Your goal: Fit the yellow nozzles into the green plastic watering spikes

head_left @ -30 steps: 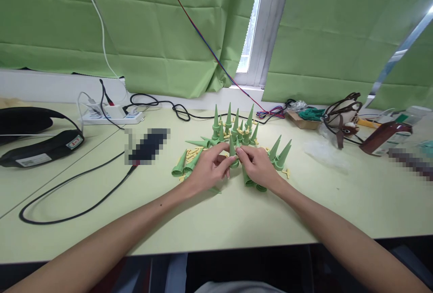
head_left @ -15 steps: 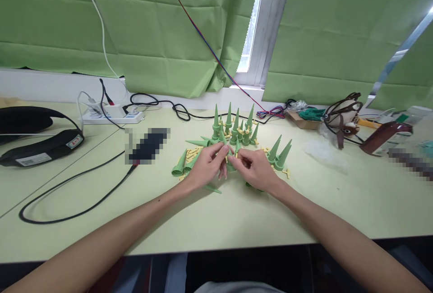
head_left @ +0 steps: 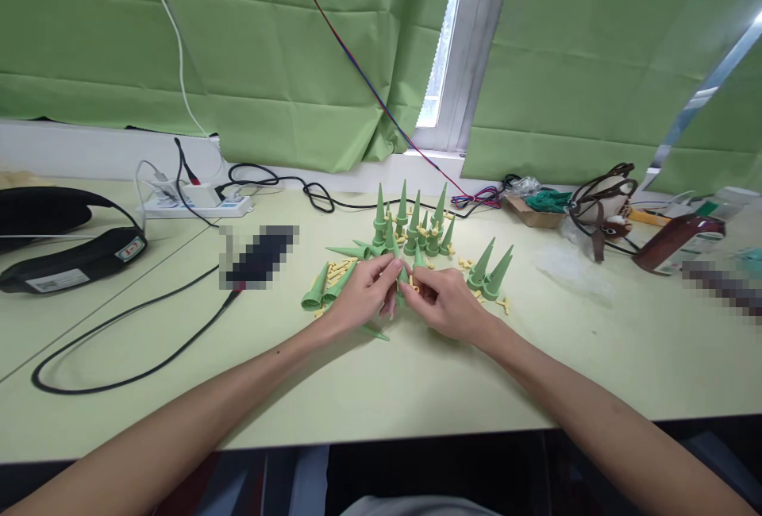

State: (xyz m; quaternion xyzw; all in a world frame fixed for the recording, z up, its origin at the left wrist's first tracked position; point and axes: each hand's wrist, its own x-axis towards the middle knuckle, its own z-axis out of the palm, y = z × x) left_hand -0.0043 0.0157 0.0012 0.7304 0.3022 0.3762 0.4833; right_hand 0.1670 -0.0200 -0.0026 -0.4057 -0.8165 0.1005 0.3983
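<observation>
My left hand (head_left: 364, 294) and my right hand (head_left: 449, 302) meet at the middle of the pale green table (head_left: 381, 389), fingers pinched together round a green cone spike (head_left: 402, 274). A small yellow peg (head_left: 413, 285) shows at my right fingertips. Behind the hands stands a cluster of upright green cones (head_left: 413, 222). More cones lie on their sides at the left (head_left: 325, 287), and two lean at the right (head_left: 491, 268). Small yellow pegs (head_left: 339, 267) are scattered among them. One cone tip (head_left: 376, 333) pokes out under my left hand.
A white power strip (head_left: 196, 202) with black cables sits at the back left, beside a black headset-like device (head_left: 65, 250). A blurred dark object (head_left: 259, 256) lies left of the cones. At the right are a brown strap bundle (head_left: 604, 206), a cardboard tray (head_left: 533, 210) and a dark red item (head_left: 675, 240).
Both hands have lowered slightly and drawn closer together. The cone they hold has tilted from upright to leaning, and the cones that lay under my right hand are now hidden.
</observation>
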